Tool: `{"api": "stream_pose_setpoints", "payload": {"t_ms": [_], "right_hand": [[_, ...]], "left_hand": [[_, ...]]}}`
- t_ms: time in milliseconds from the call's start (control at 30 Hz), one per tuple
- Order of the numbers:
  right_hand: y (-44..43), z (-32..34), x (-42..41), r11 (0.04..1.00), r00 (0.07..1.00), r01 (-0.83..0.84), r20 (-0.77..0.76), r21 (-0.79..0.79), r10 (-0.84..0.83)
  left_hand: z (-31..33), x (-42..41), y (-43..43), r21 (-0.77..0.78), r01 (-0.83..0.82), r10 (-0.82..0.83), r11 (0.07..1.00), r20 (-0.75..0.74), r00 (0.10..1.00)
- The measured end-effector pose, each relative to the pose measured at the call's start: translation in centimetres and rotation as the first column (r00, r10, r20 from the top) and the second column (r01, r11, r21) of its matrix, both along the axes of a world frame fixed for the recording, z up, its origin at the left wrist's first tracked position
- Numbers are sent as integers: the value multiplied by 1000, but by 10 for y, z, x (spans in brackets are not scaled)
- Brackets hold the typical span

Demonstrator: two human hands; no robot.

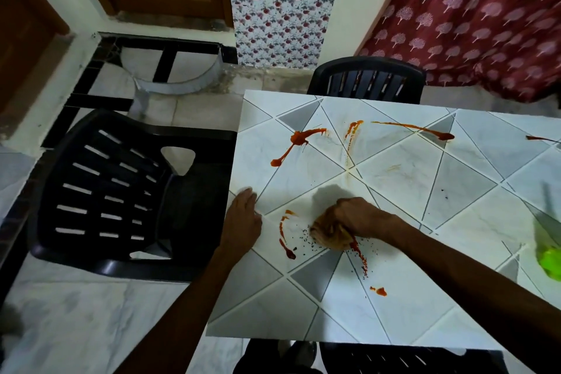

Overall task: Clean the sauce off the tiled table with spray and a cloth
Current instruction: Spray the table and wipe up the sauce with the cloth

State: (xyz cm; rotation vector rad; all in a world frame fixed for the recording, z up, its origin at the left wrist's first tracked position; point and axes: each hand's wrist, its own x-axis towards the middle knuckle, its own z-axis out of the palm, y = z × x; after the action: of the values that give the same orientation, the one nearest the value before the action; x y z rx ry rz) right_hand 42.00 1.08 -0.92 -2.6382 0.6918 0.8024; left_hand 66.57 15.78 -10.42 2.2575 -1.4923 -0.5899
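Note:
The tiled table point(394, 197) carries red sauce streaks point(299, 141) across its far half and smaller smears near the front left. My right hand point(353, 214) grips a bunched tan cloth point(329, 235) and presses it on the table over a sauce streak, with dark crumbs scattered around. My left hand point(243, 215) rests flat with straight fingers on the table's left edge. A green spray bottle point(549, 249) stands at the right edge of the view, blurred and partly cut off.
A black plastic chair point(121, 191) stands close to the table's left side. Another black chair point(367, 80) is at the far side, and a third shows below the near edge. A red patterned curtain point(473, 15) hangs behind.

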Motion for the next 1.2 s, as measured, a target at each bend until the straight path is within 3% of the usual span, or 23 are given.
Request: {"api": "stream_pose_setpoints", "payload": {"t_ms": [100, 333, 433, 567, 667, 900, 1033, 1200], "right_hand": [[-14, 14, 1, 990, 990, 127, 58, 59, -131], [-63, 22, 55, 958, 936, 268, 263, -104, -233], [-67, 10, 79, 935, 908, 344, 285, -91, -306], [-49, -17, 77, 940, 932, 324, 204, -104, -298], [-18, -16, 59, 963, 945, 269, 201, -27, -259], [0, -2, 18, 987, 989, 122, 71, 103, -129], [-45, 24, 34, 972, 963, 222, 141, 72, -230], [-106, 33, 89, 926, 877, 373, 304, 57, -372]], "left_hand": [[0, -2, -13, 25, 3, -3, 1000, -3, 1000], [-11, -4, -12, 87, 52, -57, 995, 55, 997], [-10, -3, -14, 81, 38, -40, 996, 27, 999], [-4, -5, -20, 85, -17, 17, 996, 3, 1000], [0, -8, -26, 84, -43, 42, 996, 10, 999], [4, -13, -51, 157, 73, -89, 985, 95, 992], [9, -8, -68, 207, 31, -60, 978, 136, 989], [6, 2, -67, 258, 35, -57, 965, 77, 995]]}}
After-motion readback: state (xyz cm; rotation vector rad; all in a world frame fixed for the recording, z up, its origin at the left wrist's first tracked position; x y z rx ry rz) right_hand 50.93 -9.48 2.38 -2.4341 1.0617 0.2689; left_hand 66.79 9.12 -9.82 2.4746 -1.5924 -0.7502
